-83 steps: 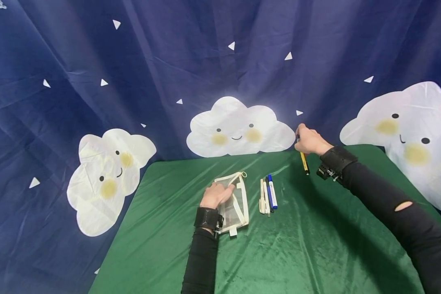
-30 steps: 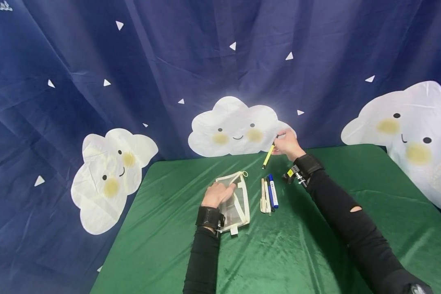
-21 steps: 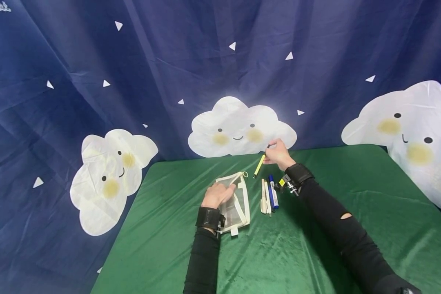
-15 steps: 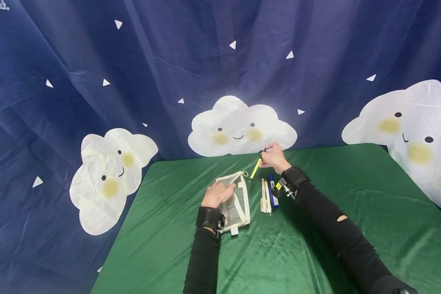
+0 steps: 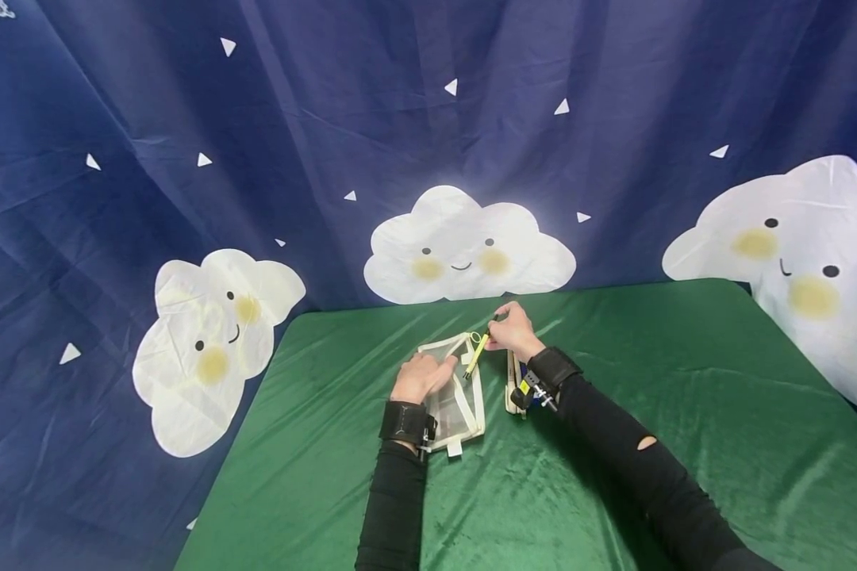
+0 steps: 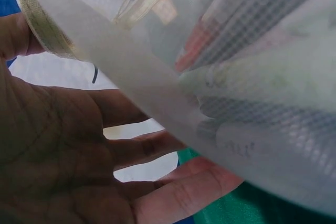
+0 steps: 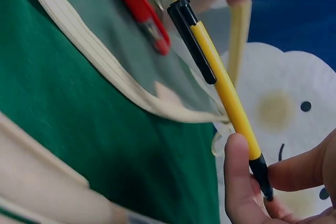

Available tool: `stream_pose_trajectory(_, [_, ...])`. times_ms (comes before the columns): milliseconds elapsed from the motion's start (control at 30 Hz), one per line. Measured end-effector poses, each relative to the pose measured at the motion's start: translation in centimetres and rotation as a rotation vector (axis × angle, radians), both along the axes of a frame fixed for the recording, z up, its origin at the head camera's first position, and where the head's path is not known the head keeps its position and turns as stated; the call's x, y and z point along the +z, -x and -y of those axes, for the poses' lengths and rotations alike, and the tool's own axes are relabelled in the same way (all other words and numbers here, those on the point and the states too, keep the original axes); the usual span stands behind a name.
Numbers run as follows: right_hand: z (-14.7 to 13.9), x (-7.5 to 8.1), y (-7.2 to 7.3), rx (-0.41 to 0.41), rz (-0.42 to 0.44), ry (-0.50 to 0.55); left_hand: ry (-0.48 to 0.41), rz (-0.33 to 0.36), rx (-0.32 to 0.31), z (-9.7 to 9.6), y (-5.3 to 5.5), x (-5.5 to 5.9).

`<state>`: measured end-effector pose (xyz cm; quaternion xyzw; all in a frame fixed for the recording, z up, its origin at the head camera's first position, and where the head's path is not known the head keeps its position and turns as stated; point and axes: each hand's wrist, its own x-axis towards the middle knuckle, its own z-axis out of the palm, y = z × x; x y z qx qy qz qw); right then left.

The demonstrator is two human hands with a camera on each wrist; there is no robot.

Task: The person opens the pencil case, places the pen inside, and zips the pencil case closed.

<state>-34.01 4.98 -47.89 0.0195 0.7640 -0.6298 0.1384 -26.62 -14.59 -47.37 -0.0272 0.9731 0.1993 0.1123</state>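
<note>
My right hand point(image 5: 513, 329) pinches a yellow pen point(image 7: 226, 90) with black ends by its tapered black tip. The pen's clip end slants down over the cream-edged mesh pencil pouch point(image 5: 448, 414), at its opening. My left hand point(image 5: 420, 379) holds the pouch's far left edge; in the left wrist view the thumb is on the rim and the other fingers point(image 6: 142, 148) stretch beneath the mesh. Inside the pouch, a red-clipped pen point(image 7: 139, 14) and other pens show. Whether the yellow pen touches the pouch cannot be told.
Right of the pouch, several pens point(image 5: 511, 388) lie side by side on the green cloth point(image 5: 543, 492), partly covered by the right wrist's camera. A dark blue curtain point(image 5: 314, 95) with smiling clouds hangs behind the table's far edge.
My right hand has brought the yellow pen left and nearer, from the far right edge of the table to over the pouch. My left hand stays on the pouch.
</note>
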Motion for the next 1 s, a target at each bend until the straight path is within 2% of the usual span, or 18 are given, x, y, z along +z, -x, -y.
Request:
stream_pose_trajectory(233, [1.2, -1.0, -1.2, 0.035, 0.007, -0.022, -0.005, 0.007, 0.001, 0.1, 0.0, -0.1])
stream_pose_trajectory(400, [2.1, -1.4, -2.2, 0.049, -0.022, -0.018, -0.001, 0.012, 0.003, 0.0, -0.1, 0.0])
stream_pose_trajectory(600, [3.1, -2.0, -3.0, 0.049, -0.041, 0.024, 0.002, 0.012, -0.015, 0.2, 0.0, 0.2])
stream_pose_trajectory(1000, [4.4, -2.2, -4.6, 0.073, -0.003, 0.079, 0.004, 0.024, -0.026, 0.0, 0.1, 0.2])
